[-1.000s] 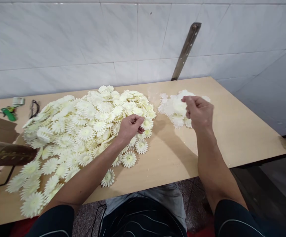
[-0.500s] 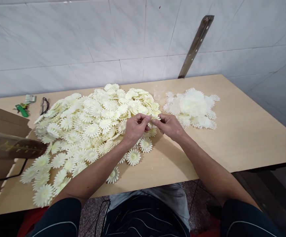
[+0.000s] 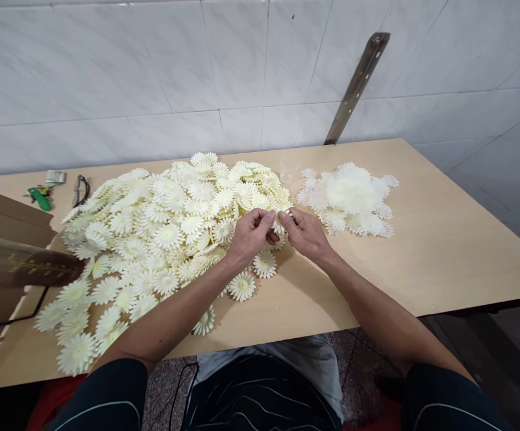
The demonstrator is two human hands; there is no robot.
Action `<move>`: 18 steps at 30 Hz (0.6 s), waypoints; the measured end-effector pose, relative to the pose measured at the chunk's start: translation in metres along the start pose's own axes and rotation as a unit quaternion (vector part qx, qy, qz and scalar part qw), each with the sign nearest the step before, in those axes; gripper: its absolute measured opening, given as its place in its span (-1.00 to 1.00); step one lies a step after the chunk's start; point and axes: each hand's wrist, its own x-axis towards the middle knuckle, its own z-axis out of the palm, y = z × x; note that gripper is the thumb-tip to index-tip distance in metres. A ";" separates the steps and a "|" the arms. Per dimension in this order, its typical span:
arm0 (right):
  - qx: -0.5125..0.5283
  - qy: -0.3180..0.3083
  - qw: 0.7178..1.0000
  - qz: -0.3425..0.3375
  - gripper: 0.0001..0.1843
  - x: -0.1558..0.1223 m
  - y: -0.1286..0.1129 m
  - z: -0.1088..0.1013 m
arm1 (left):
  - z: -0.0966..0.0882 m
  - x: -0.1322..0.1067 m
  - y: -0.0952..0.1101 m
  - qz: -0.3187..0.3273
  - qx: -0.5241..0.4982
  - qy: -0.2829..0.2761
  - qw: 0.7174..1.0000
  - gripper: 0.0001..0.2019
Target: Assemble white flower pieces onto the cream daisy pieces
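Observation:
My left hand [image 3: 253, 234] and my right hand [image 3: 305, 233] meet over the right edge of a large heap of pale yellow artificial flowers [image 3: 169, 236]. Thumb and forefinger of each hand are pinched together. A small pale artificial flower [image 3: 279, 225] shows between the two sets of fingertips, mostly covered by them. Below my left hand, single daisy-shaped flowers [image 3: 242, 286] lie flat on the table. To the right of my right hand sits a smaller pile of whiter, translucent flower pieces [image 3: 353, 194].
The wooden table [image 3: 457, 239] stands against a tiled wall, where a metal bracket [image 3: 357, 90] leans. At left are a dark bottle [image 3: 26, 266], a cardboard box [image 3: 8, 218], a green tool [image 3: 39, 199] and eyeglasses [image 3: 81, 190]. A clear plastic piece [image 3: 290, 167] lies behind the heap.
My fingertips have drawn slightly apart and lower, with my right thumb now raised more upright. The heap and the pile look the same.

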 end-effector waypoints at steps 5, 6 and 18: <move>0.053 -0.004 0.998 0.034 -0.20 -0.001 0.001 -0.002 | -0.003 0.004 0.000 -0.030 -0.022 -0.020 0.999 -0.48; 0.072 -0.014 0.996 0.044 -0.20 0.000 0.001 -0.002 | -0.004 0.005 0.000 -0.034 -0.023 -0.018 0.999 -0.49; -0.055 0.190 0.956 -0.216 -0.76 0.004 0.024 0.007 | -0.002 0.008 -0.002 -0.029 -0.027 0.037 0.998 -0.59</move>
